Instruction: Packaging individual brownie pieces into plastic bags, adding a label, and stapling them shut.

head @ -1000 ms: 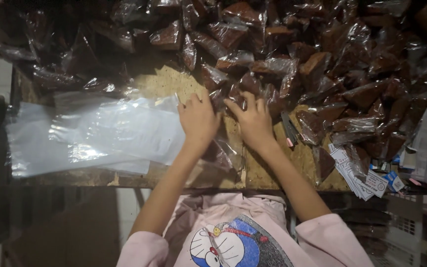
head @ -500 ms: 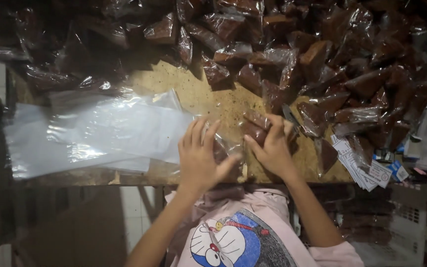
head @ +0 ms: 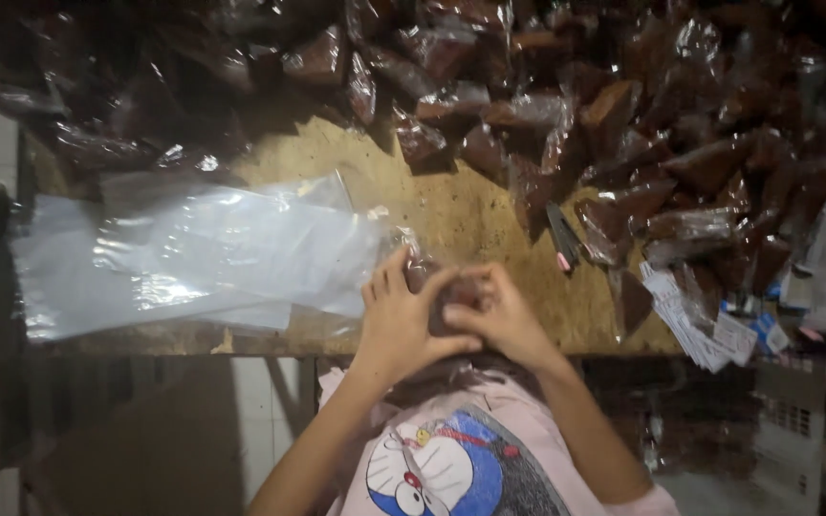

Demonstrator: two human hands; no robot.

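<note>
Clear plastic bags [head: 203, 258], flat and empty, lie in a loose stack on the left part of a worn wooden table [head: 451, 205], seen from above. They overlap one another and shine where the light catches them. Their right edge comes close to the person's left hand.

Near the middle, at the table's front edge, the person's two bare hands meet. The left hand [head: 399, 315] is curled, fingers bent toward the right hand, and the right hand [head: 499, 315] is curled the same way toward the left. Together they pinch a small brown filled packet [head: 442, 287] in clear wrap, which sits between the fingertips and is mostly hidden by them. A crinkled bit of clear wrap shows just above the left fingers. Both forearms run down to a pink shirt [head: 451, 459] with a cartoon print at the bottom of the view.

Behind and to the right, a large heap of brown packets [head: 642, 143] in clear wrap covers the far side and the right part of the table, dark and glossy. A small dark tool with a pink end [head: 562, 237] lies on the bare wood just in front of the heap, right of the hands. At the far right, printed paper slips [head: 700, 325] hang over the table's edge.
</note>
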